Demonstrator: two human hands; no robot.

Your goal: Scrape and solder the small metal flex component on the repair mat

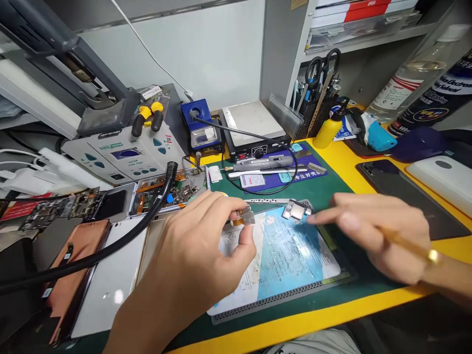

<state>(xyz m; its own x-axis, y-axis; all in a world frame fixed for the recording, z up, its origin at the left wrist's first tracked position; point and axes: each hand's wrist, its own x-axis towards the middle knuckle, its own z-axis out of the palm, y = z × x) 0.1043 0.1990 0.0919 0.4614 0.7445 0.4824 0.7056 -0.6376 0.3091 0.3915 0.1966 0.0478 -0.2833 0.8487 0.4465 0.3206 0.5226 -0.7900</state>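
My left hand (pixel 206 241) is raised over the left part of a spiral-bound notebook (pixel 258 285). Its thumb and fingers pinch a small silver phone camera module (pixel 248 215) with an orange flex cable. My right hand (pixel 372 231), slightly blurred, is at the notebook's right side with the index finger stretched toward a metal-framed phone part (pixel 296 210). Whether the fingertip touches that part I cannot tell. A slim amber-brown stick-like tool (pixel 400 241) with a gold end lies along the right palm, held by the curled fingers; its kind is unclear.
Behind the notebook lie a soldering iron (pixel 258 163) and its cable, before a hot plate (pixel 254 123). A black hose (pixel 121 246) crosses the left side over phone panels (pixel 110 280). A tray of circuit parts (pixel 177 189) sits beyond; a dark phone (pixel 409 196) lies right.
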